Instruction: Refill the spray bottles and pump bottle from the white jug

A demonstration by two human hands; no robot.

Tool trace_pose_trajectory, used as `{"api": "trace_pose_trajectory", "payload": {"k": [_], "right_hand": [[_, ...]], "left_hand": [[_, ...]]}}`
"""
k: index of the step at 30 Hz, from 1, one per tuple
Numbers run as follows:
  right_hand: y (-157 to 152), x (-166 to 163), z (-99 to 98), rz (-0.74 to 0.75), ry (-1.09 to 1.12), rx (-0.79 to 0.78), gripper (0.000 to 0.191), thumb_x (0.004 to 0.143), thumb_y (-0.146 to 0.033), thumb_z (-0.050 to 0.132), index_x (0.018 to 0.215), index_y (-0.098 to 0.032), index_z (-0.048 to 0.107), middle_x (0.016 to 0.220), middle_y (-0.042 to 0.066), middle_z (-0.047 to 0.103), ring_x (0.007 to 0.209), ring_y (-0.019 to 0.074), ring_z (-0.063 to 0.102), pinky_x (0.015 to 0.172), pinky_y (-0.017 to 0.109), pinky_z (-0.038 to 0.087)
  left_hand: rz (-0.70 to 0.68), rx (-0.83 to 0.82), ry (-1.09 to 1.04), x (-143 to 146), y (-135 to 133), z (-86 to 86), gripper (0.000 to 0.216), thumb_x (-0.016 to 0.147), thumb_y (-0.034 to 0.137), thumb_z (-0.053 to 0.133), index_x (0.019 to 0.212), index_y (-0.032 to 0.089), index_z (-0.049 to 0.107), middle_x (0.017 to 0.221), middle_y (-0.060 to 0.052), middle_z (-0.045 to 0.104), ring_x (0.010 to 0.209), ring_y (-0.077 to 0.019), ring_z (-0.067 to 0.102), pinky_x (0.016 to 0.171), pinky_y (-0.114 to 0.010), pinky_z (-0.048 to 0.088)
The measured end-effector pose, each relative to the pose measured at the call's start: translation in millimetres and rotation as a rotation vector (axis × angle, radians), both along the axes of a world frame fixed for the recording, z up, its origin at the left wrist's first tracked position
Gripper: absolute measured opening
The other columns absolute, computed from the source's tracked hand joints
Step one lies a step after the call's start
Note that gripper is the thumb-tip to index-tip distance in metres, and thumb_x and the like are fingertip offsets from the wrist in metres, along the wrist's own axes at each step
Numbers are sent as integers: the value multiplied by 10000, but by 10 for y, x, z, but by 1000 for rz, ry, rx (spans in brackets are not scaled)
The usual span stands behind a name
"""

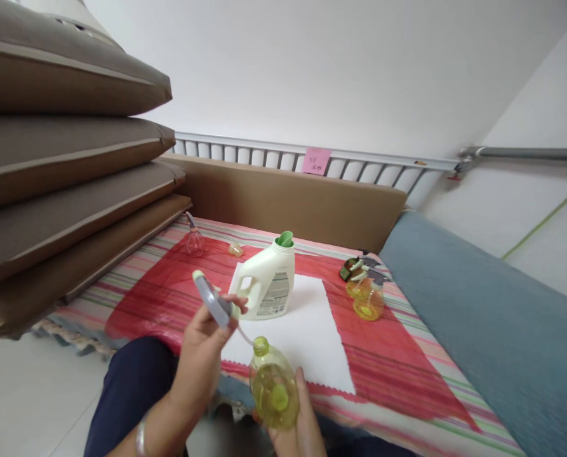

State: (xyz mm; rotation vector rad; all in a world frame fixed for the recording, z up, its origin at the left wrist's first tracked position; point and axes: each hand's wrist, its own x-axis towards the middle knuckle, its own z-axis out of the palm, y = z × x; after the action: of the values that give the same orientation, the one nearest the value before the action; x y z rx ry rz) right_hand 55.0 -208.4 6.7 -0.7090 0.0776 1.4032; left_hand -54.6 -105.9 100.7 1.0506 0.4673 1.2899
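Observation:
My left hand [203,346] pinches a grey and pale-yellow trigger spray head [211,299], tilted. Its thin dip tube [246,335] runs down to the open neck of a yellow-green spray bottle [273,388], and its lower end seems to be at or in the mouth. My right hand [303,416] is wrapped around that bottle from below and the right side; some fingers are hidden behind it. Liquid shows through the bottle's see-through wall. Just beyond stands a white jug [270,279] with a handle and a green spout, on a white cloth [317,317].
Spray bottles with yellow liquid [369,306] and a dark bottle [348,269] are at the right. A clear spray bottle [194,242] and a small pale cap [236,250] lie back left. Red sheeting [145,298] covers the striped cloth. Stacked cushions [73,143] rise on the left.

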Motion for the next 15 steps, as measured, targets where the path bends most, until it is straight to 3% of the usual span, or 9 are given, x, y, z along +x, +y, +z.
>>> {"api": "trace_pose_trajectory", "payload": {"k": [2, 5, 7, 11, 15], "right_hand": [[-3, 0, -7, 1, 4, 11, 511, 705, -574, 625, 989, -150, 651, 913, 96, 719, 740, 215, 649, 564, 305, 476], [-3, 11, -18, 10, 3, 2, 519, 673, -583, 649, 968, -157, 659, 892, 92, 721, 730, 220, 651, 560, 308, 479], [-5, 34, -32, 20, 0, -2, 549, 642, -592, 668, 972, -153, 661, 890, 95, 721, 737, 226, 652, 564, 311, 485], [-5, 106, -99, 39, 5, -47, 579, 603, -605, 689, 963, -152, 662, 857, 91, 722, 700, 221, 653, 560, 325, 502], [27, 164, -227, 36, 40, -108, 550, 610, -635, 663, 845, -138, 676, 765, 90, 725, 658, 219, 661, 558, 334, 522]], "left_hand": [[7, 21, -17, 10, -21, 46, 232, 738, 242, 681, 960, 219, 621, 942, -24, 666, 889, -165, 599, 868, -306, 427], [-115, -60, 33, 35, -40, 118, 186, 729, 223, 685, 900, 203, 613, 897, -18, 653, 788, -143, 609, 790, -287, 453], [-96, -115, -58, 22, 10, 184, 168, 720, 217, 684, 864, 206, 600, 836, 9, 633, 712, -117, 594, 757, -280, 469], [44, -167, -264, -93, 307, 330, 167, 664, 176, 708, 768, 196, 578, 661, 70, 562, 528, -54, 498, 710, -264, 496], [-16, -255, -207, -88, 655, 255, 189, 677, 230, 696, 612, 167, 531, 486, 83, 488, 418, -46, 426, 669, -271, 500]]}}
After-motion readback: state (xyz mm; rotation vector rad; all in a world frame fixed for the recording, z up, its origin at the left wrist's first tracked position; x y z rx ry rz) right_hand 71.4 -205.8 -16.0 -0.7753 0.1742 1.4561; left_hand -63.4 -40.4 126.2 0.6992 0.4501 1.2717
